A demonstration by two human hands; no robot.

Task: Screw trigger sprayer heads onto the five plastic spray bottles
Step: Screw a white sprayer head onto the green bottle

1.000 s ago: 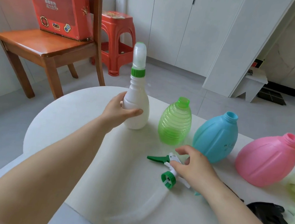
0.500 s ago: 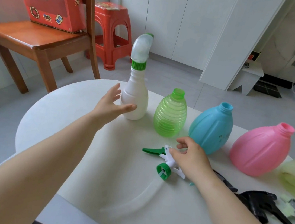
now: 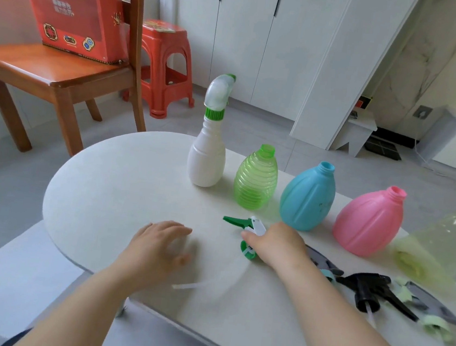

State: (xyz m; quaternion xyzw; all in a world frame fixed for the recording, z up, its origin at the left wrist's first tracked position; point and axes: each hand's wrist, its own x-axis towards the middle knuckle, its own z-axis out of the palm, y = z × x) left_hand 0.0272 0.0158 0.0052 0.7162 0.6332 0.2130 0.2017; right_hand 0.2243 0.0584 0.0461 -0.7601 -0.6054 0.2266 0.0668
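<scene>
A white bottle with a sprayer head on its neck stands at the back of the white table. Beside it in a row stand an open green ribbed bottle, a blue bottle and a pink bottle. A pale yellow-green bottle shows blurred at the right edge. My right hand grips a green-and-white sprayer head lying on the table, its clear tube trailing toward me. My left hand hovers low over the table, fingers relaxed, holding nothing.
A black sprayer head and further sprayer heads with grey and pale green parts lie at the right. Behind the table stand a wooden chair carrying a red box, and a red plastic stool.
My left hand let go of the white bottle and drew back toward me, down to the table. My right hand closed on the green-and-white sprayer head.
</scene>
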